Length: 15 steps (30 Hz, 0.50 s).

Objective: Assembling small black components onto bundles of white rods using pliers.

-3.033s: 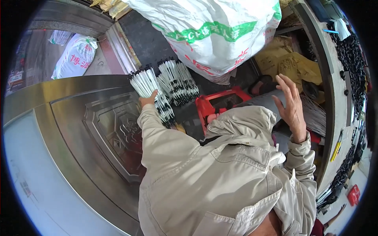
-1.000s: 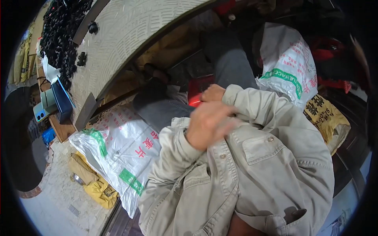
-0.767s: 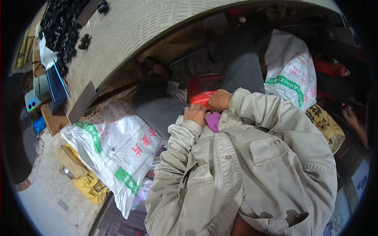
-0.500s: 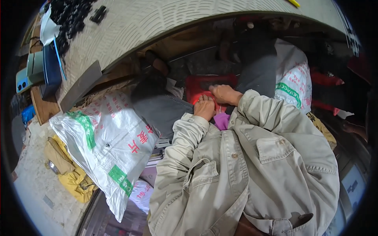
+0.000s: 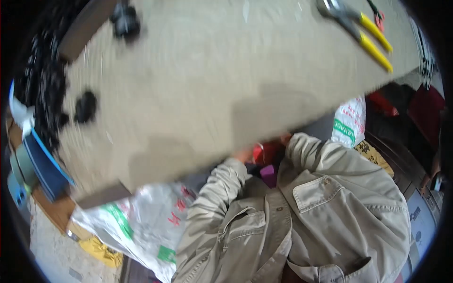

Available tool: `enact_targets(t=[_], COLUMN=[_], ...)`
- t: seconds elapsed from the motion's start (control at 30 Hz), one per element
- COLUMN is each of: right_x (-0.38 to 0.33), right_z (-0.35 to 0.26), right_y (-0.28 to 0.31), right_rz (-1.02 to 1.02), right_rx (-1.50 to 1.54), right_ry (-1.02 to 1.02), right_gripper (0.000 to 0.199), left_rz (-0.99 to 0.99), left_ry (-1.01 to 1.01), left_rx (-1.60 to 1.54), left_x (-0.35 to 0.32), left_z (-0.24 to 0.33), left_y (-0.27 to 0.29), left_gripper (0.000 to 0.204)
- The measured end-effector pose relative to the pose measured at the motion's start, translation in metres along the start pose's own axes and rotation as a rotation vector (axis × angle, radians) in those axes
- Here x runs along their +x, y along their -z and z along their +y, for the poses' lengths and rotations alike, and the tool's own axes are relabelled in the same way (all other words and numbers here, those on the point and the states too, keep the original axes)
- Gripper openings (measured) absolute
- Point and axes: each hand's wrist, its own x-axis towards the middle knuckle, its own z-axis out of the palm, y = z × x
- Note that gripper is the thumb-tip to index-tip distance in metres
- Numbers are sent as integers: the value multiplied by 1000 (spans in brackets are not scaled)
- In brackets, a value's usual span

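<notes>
Your left hand (image 5: 243,154) is at the centre of the frame, below the table edge; only a blurred part of it shows, so whether the fingers are open or closed cannot be told. Your right hand (image 5: 286,138) is slightly higher and to the right of it. The table edge covers most of this hand, and its grip cannot be determined either. The red object (image 5: 272,150) is located between your two hands, partly under the table edge, with a thin, light strand across it. Contact between the hands and this object cannot be confirmed. Just below it, at the front of your beige jacket (image 5: 311,231), is a purple piece (image 5: 268,175).

The tabletop (image 5: 188,85) occupies the upper centre. On it, at upper right, lie pliers (image 5: 348,21) with yellow handles, near a red-handled tool (image 5: 379,20). At upper left, locate two separate black parts (image 5: 126,23) beside a pile of black parts (image 5: 47,89). A dark blue case (image 5: 45,165) is at the left.

A white sack (image 5: 158,212) with green bands is at lower left; a second white sack (image 5: 350,123) is right of your right sleeve, above a yellow bag (image 5: 376,159).
</notes>
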Motion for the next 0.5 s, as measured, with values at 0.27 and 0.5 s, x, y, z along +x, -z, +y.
enact_targets(t=[0.27,0.5], right_x=[-7,-5], right_z=[28,24], right_y=[17,-31], right_rz=[92,213], right_rx=[187,228], right_ry=[173,532], right_gripper=[44,31], left_rz=[31,272], left_ry=[222,170], left_rx=[-408,183], left_x=[9,26], left_z=[30,4], left_y=[41,-5], left_gripper=[37,31])
